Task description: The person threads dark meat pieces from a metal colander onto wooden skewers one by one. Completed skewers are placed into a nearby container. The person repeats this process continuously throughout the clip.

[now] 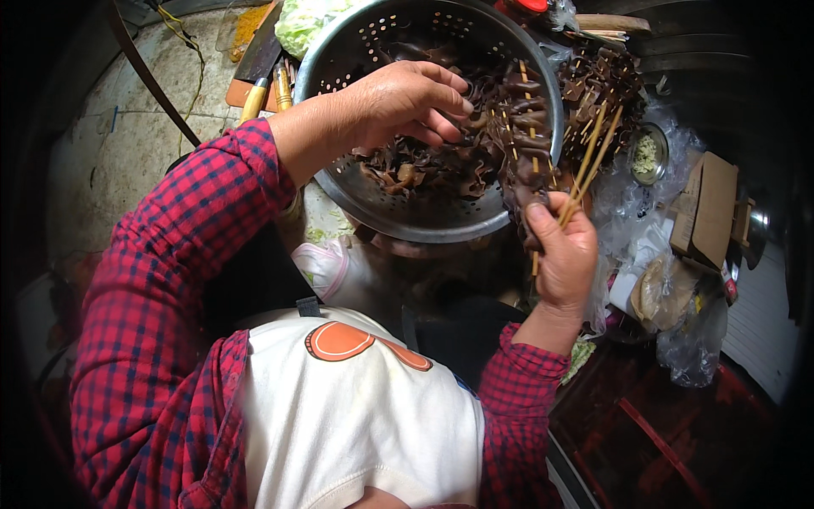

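Note:
Over a large perforated metal colander [416, 229] hangs my left hand [416, 102], its fingers loosely curled and apart with nothing seen between them. Dark, wet wood ear mushrooms [439, 172] lie in the colander below it. At the colander's right rim, my right hand [563, 248] grips skewers threaded with folded wood ear [528, 146]. Bare bamboo skewers [591, 162] also stick up out of that hand, between thumb and fingers. The loaded skewers point away from me, and one stick end shows below my thumb.
A pile of threaded wood ear skewers [598, 89] lies right of the colander. Beyond it are a small bowl of chopped pale food [647, 154], plastic bags and a cardboard box [706, 210]. At left, a cleaver [259, 54] lies near cabbage [311, 22].

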Demonstrator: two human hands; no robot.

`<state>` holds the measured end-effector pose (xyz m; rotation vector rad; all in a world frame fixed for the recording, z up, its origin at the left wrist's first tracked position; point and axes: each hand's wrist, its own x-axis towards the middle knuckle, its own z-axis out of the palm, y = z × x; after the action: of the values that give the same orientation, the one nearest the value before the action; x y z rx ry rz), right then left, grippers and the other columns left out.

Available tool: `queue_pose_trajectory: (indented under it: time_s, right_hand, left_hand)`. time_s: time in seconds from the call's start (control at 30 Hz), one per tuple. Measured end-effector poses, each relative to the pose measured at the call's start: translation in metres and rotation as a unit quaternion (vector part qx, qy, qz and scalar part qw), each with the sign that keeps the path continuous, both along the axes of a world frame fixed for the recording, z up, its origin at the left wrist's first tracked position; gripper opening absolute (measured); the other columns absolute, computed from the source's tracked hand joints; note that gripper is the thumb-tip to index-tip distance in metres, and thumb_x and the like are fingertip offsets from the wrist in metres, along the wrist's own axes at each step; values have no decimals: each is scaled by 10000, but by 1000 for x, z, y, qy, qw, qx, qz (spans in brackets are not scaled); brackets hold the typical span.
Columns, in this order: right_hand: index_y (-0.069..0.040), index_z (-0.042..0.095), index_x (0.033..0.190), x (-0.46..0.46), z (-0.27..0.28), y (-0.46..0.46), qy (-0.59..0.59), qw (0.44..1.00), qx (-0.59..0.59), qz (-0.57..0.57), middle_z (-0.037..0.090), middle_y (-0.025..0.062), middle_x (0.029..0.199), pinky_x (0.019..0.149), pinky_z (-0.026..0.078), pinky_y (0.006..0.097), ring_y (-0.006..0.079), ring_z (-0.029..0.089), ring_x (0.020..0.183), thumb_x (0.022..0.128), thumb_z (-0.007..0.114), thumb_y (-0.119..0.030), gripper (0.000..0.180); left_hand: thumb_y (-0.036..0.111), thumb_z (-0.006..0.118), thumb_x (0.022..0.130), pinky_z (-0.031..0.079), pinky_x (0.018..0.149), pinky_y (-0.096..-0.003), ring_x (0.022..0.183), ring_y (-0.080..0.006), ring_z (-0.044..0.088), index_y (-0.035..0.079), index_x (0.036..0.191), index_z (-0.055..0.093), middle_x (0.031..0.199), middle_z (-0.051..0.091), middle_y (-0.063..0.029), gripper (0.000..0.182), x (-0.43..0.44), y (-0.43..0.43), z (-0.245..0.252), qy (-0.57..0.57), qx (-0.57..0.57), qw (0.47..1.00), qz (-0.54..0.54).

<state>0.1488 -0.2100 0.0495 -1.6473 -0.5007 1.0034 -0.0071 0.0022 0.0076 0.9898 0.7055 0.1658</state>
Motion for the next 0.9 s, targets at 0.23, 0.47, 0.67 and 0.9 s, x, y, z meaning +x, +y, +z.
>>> queue_pose_trajectory:
  time_s: [0.23,0.47,0.67,0.9]
  right_hand:
    - [5,631,925,54,-11,0,-22,998,-57,10,643,21,807,622,471,209,70,579,679,866,678,-83,116]
    - [15,662,914,66,-16,-5,-240,957,-162,-5,651,11,784,627,454,214,63,561,681,825,732,-144,196]
    - [-25,665,994,57,-12,-9,-393,894,-207,-55,633,29,775,650,486,270,123,584,678,793,750,-236,304]
    - [-30,666,1009,20,-4,-2,-442,889,-112,-44,636,68,912,672,508,277,148,617,760,800,738,-166,259]
  left_hand:
    - [112,644,865,558,689,-255,750,-131,672,21,1154,552,959,676,-84,317,4,1,-7,38,41,998,-15]
    - [106,674,797,541,638,-289,693,-134,661,28,1038,616,839,654,-58,260,0,11,-9,63,136,989,12]
    - [135,657,776,531,648,-310,668,-154,669,36,894,678,745,672,-76,156,-2,19,-26,146,378,906,-125]
    - [103,666,752,520,760,-345,834,-266,671,70,995,685,862,693,-127,246,12,-14,-47,177,476,799,-321]
